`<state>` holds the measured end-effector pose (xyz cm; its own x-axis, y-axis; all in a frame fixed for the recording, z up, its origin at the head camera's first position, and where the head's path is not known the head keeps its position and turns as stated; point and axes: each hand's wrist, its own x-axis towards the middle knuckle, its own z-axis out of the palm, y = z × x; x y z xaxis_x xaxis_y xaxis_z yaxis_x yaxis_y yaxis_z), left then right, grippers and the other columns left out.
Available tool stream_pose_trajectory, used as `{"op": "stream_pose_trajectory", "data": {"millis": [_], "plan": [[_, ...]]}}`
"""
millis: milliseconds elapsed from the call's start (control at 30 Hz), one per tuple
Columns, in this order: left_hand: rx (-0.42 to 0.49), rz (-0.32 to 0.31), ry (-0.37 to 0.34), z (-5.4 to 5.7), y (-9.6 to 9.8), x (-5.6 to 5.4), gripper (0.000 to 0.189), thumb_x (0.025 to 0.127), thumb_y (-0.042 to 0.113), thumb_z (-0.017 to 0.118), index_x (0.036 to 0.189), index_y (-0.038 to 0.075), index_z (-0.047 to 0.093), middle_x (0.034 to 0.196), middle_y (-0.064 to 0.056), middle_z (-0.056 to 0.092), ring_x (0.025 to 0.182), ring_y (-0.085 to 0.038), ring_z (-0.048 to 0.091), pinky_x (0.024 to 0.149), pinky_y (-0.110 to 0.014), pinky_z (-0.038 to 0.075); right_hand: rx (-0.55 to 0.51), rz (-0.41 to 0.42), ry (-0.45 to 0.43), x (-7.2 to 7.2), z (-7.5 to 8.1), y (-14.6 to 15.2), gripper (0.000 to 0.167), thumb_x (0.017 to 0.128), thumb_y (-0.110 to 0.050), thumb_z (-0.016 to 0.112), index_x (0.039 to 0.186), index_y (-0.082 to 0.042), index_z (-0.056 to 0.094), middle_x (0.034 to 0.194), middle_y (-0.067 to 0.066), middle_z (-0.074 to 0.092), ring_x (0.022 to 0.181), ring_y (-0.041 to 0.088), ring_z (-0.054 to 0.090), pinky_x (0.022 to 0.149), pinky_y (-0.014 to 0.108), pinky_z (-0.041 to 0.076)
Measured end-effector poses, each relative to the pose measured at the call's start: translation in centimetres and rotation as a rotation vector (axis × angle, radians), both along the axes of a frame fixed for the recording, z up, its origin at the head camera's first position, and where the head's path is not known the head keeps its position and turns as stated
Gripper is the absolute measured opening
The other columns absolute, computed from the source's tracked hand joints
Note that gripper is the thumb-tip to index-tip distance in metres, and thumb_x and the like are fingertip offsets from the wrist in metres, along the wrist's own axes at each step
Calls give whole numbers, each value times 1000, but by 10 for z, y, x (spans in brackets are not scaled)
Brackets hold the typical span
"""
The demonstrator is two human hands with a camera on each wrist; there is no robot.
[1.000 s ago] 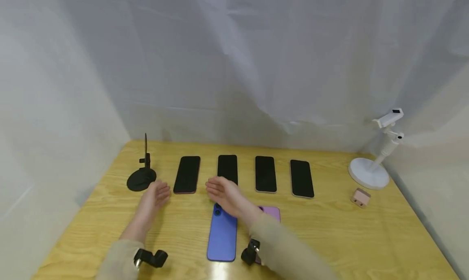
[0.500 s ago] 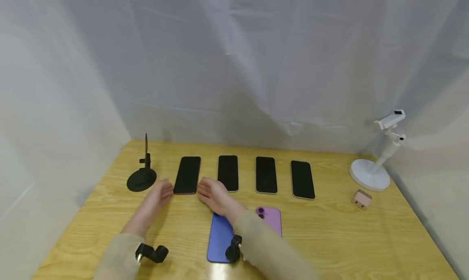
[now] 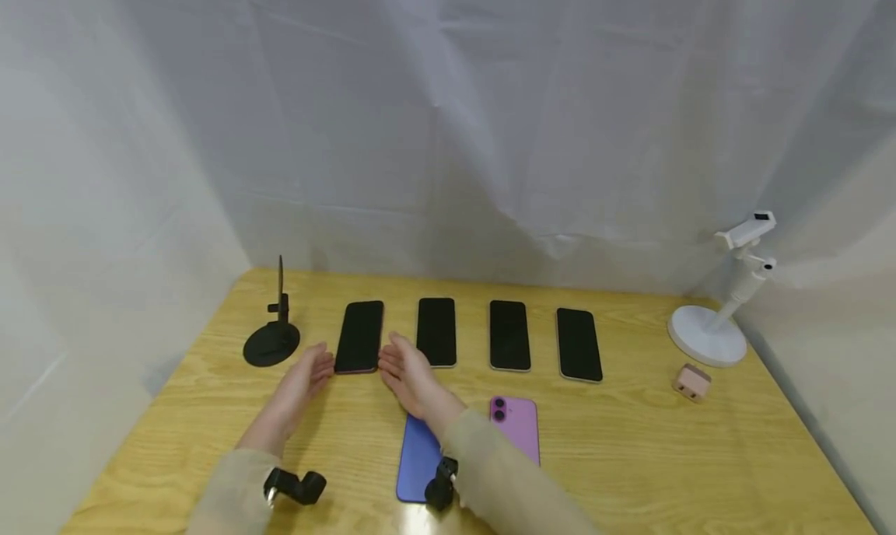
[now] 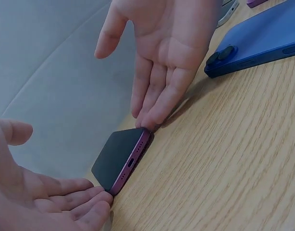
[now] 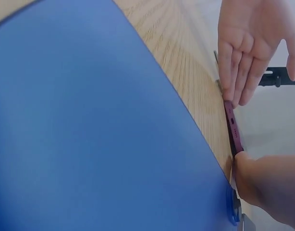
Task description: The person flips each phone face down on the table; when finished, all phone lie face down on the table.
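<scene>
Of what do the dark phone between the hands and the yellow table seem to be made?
The black-screened phone with purplish edges: likely a glass front, smooth and dark; frame perhaps metal, satin and evenly coloured. The yellow wooden-looking table: wood or printed laminate, slightly glossy, with grain lines and a light reflection.

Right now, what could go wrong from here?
Slip: the left hand and right hand flank the leftmost phone with fairly straight fingers, so a lift might slip.
Bump: the right wrist camera looms over the blue phone and could knock it.
Nudge: the second back-row phone, near the right hand, could get pushed.
</scene>
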<state>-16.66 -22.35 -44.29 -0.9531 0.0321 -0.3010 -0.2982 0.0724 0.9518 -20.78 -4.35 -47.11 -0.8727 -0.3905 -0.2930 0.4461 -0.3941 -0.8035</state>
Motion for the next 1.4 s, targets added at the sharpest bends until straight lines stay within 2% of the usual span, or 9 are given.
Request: {"op": "stream_pose_trajectory", "data": {"millis": [233,500,667,800,1000,1233,1400], "plan": [[3,12,-2,-2,1,1,72,103,40,24,143,-18,14,148,-36,17,137,-43,20,116,-45,15,-81,-38,-10,-1,6,1,70,97,-37,47,139,16,31,141,29,38,128,35,40,111,41,30],[57,5,-9,4,8,0,73,102,42,18,143,-18,13,148,-36,17,138,-43,20,116,-46,15,-159,-7,6,0,19,-6,66,98,-33,46,139,16,30,139,28,41,128,33,41,110,37,32],[71,5,56,12,11,-2,69,103,40,15,144,-16,16,148,-34,21,138,-40,22,116,-44,17,-164,-3,18,1,22,-13,65,98,-32,46,138,17,31,137,28,42,127,32,42,110,37,33],[42,24,121,19,12,-4,66,104,38,17,142,-15,24,145,-32,30,133,-38,30,115,-44,21,-180,-6,11,2,24,-18,61,98,-30,46,137,16,33,136,27,44,126,33,43,109,37,34],[7,85,148,24,8,-4,56,104,33,24,139,-11,34,142,-28,38,129,-33,37,114,-43,25,-158,16,45,4,26,-29,55,98,-26,47,135,13,37,135,26,47,125,34,46,107,40,37],[49,109,132,25,0,-5,57,103,33,22,139,-11,29,145,-27,33,130,-32,35,114,-40,25,-51,88,123,4,19,-35,53,100,-29,41,137,9,40,138,23,47,130,35,41,112,44,29],[68,131,105,25,-5,-3,62,103,37,22,142,-11,26,147,-26,31,129,-29,34,112,-36,28,-13,113,92,3,10,-36,60,100,-32,41,142,10,32,143,25,40,134,38,34,113,47,24]]}}
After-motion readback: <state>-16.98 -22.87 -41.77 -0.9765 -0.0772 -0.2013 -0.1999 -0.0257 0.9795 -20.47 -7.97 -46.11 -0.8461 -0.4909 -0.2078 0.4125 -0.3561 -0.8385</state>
